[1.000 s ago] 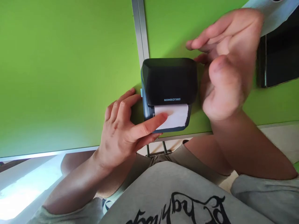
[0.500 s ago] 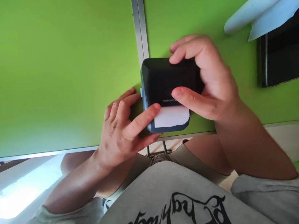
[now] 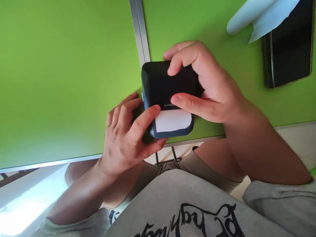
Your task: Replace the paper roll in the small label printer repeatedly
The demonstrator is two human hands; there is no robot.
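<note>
Grips the printer (image 3: pixel 155 82) at left with the left hand (image 3: pixel 120 135) and clasps its top with the right hand (image 3: pixel 217 87), probably steadying it on the table (image 3: pixel 61 82), leaving the paper (image 3: pixel 174 121) uncovered.

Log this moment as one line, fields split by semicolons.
left hand: around left side of printer; right hand: thumb and fingers on black lid; white paper: at printer's near end; black device: right, partly under pale sheet

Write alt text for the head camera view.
The left hand and right hand grip a black and blue printer, white paper showing at its near end, on a green table. To the right, a curled pale sheet partly overlaps a dark device.
</note>
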